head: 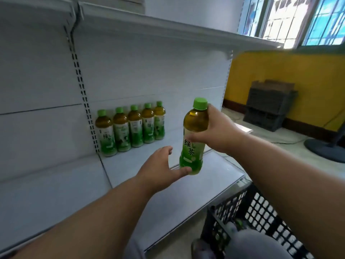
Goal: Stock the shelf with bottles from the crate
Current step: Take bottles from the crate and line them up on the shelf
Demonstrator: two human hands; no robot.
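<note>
- Head view: our right hand (214, 131) grips the green-capped, full plastic green-tea bottle (194, 137) at its shoulder, upright above the white metal shelf (214, 174).
- Our left hand (160, 165) spreads its fingers, thumb touching the bottle's base.
- We judge it fairly heavy, smooth, slightly squeezable; hold the waist.
- Five matching bottles (130, 128) stand against the back panel; black lattice plastic crate (261, 212) sits lower right.

**Bottles, shelf, crate: state**

Held bottle (194, 136): green cap, green tea label, amber liquid, upright in the air above the shelf's (186, 195) front part. Row of five matching bottles (130, 128) upright at the shelf's back left, against the back panel, touching side by side. Black lattice crate (261, 217) low at right, just beside the shelf edge; contents blurred.
</note>
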